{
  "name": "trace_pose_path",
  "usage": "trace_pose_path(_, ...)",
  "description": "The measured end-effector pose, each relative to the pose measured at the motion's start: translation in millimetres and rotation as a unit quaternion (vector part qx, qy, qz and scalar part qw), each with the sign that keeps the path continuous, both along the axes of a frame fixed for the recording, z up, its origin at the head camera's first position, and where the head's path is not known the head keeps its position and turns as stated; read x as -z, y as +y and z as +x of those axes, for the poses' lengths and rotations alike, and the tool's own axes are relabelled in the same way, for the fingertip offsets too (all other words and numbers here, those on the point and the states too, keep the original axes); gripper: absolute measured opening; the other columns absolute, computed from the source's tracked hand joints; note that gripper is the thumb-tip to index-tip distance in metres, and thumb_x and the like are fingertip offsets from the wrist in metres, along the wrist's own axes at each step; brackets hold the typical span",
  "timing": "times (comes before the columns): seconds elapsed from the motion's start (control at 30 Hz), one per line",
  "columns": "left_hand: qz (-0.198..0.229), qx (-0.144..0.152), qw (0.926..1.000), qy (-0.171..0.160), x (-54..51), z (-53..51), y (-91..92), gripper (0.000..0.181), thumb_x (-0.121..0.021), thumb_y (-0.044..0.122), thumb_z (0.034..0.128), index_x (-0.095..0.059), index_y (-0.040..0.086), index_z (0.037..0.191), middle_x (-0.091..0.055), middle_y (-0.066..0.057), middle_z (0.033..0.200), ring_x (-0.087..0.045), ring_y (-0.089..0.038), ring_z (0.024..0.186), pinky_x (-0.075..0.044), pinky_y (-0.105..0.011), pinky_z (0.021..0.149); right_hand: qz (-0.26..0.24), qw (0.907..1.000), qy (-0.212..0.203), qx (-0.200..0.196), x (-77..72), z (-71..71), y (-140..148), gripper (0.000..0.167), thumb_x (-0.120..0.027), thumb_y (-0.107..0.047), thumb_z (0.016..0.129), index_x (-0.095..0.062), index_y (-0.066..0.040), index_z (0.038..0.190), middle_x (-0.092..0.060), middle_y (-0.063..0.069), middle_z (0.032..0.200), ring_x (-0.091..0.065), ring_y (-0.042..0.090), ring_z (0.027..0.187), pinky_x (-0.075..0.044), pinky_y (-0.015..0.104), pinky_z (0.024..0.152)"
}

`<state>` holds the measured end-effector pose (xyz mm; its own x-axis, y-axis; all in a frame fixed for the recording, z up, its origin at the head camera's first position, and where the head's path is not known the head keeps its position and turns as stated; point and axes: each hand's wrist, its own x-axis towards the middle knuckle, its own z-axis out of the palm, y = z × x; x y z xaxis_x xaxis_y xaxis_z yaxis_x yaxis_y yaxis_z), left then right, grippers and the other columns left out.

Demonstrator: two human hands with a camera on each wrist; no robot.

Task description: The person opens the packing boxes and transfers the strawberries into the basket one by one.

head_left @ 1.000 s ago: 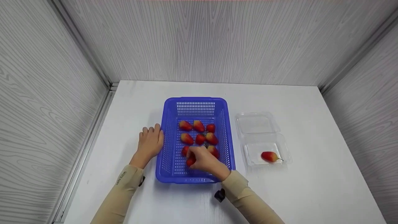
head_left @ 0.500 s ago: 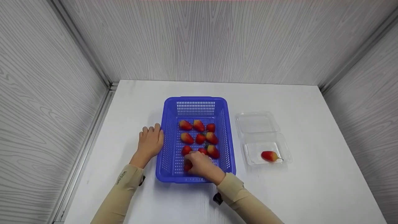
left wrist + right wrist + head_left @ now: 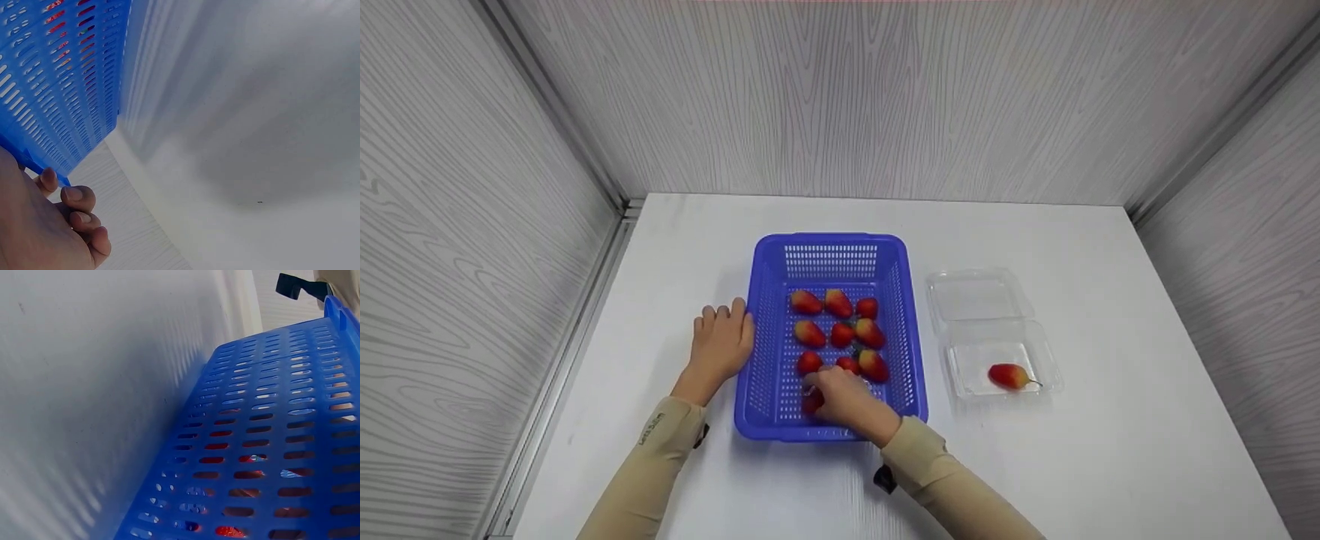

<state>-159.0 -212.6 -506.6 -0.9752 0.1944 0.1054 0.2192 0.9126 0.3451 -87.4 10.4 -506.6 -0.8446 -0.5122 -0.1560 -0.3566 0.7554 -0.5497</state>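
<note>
A blue perforated basket [image 3: 919,337] stands mid-table with several red-and-yellow strawberries [image 3: 873,366] in loose rows on its floor. My left hand [image 3: 720,341] holds its left rim; in the left wrist view the fingers [image 3: 79,197] curl beside the rim. Inside the near end of the basket, my right hand [image 3: 851,397] pinches a red strawberry [image 3: 812,403], which the fingers partly cover. The right wrist view shows the basket's side wall [image 3: 264,405], with patches of red and hand behind its slots.
Right of the basket, a clear plastic clamshell box [image 3: 1046,352] lies with its lid folded back. A single strawberry [image 3: 1009,376] with a thin stem lies in its near half. Wood-grain panels [image 3: 840,105] border the white table [image 3: 1110,450] at the back and both sides.
My right hand has shifted slightly toward the basket's near end with the strawberry, uncovering another strawberry. In the last half second it has barely moved. The left hand stays at the rim.
</note>
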Motion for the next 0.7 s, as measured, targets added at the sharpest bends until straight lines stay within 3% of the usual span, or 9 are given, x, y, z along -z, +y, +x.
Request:
trace_pose_path(0.33,-0.026,-0.001,0.9996,0.012,-2.5,1.9,0.7,0.027,-0.034,0.024,0.1036,-0.050,0.002,0.100,-0.054,-0.021,0.082,-0.046,-0.039,0.078,-0.033,-0.050,0.073,-0.032,0.9994,-0.006,0.013,-0.3,1.0,1.2,0.028,-0.079,-0.001,0.080,-0.072,-0.003,0.107,-0.071,0.008,0.099,-0.061,0.014,0.078,-0.055,0.029,0.076)
trace_pose_path(0.7,-0.043,-0.008,0.9989,-0.020,-4.2,0.0,1.2,0.035,-0.032,0.027,0.1046,-0.053,0.000,0.101,-0.055,-0.022,0.089,-0.047,-0.041,0.085,-0.033,-0.052,0.076,-0.060,0.9964,-0.047,0.036,-0.1,0.8,5.0,0.030,-0.080,-0.007,0.083,-0.070,-0.003,0.111,-0.070,0.008,0.101,-0.063,0.014,0.083,-0.055,0.033,0.080)
